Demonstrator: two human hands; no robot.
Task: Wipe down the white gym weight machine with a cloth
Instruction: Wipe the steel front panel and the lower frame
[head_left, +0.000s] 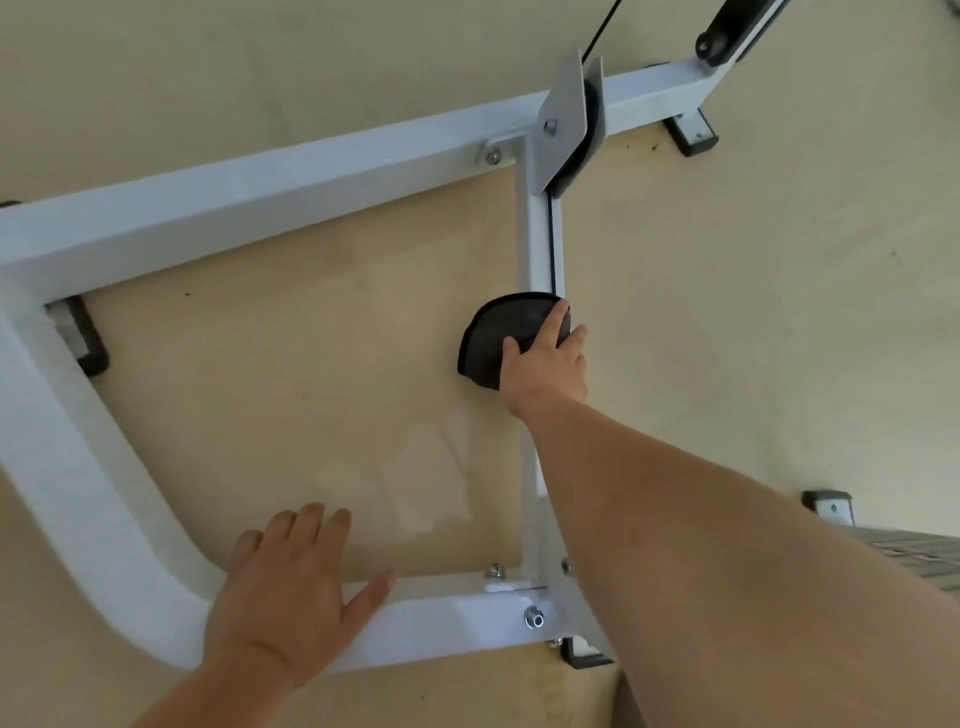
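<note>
Your right fingers (560, 314) are curled over a dark cloth (498, 332), with the thumb on the left side of it and the other fingers on the right. Your right hand (545, 366) clasps that cloth against the centre bar (535, 244) of the white weight machine (260, 187), about midway along the bar. The cloth drapes over the bar and bulges out to its left. Your right forearm runs back along the nearer part of the same bar.

Your left fingers (306, 525) are straight and slightly spread, holding nothing. Your left hand (285, 592) lies palm down on the near cross-member (452, 623), just beside its curved left corner, with the thumb pointing along the rail.

At the far end of the centre bar stands a grey pulley bracket (563, 114), and a black cable (602, 26) rises from it. A bolt (535, 618) sits at the near joint. A black rubber foot (91, 343) shows under the left corner. The frame rests on a beige floor (311, 364).
</note>
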